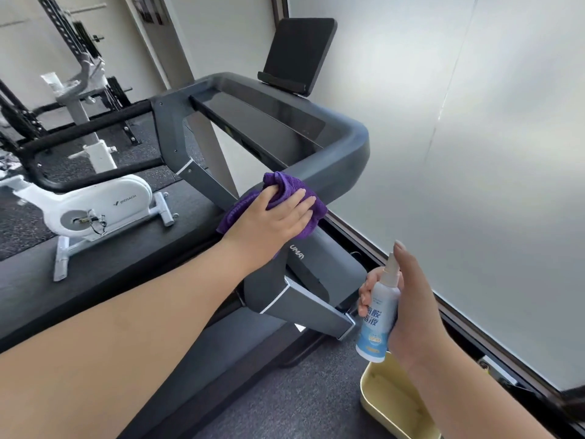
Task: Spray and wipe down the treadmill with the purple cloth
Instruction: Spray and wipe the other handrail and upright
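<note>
The dark grey treadmill (335, 147) fills the middle, with its console bar and a black screen at the top. A bunched purple cloth (285, 185) lies on the near right handrail. My left hand (272, 217) presses on the cloth with its fingers spread and its thumb tucked into the folds. At the lower right, my right hand (411, 299) grips a white and blue spray bottle (378, 315) upright beside the treadmill's side post, with the forefinger raised above the nozzle.
A white exercise bike (95, 207) stands left of the treadmill belt, with a black weight rack behind it. A frosted glass wall (474, 153) runs along the right. A cream plastic bin (395, 403) sits on the grey floor below the bottle.
</note>
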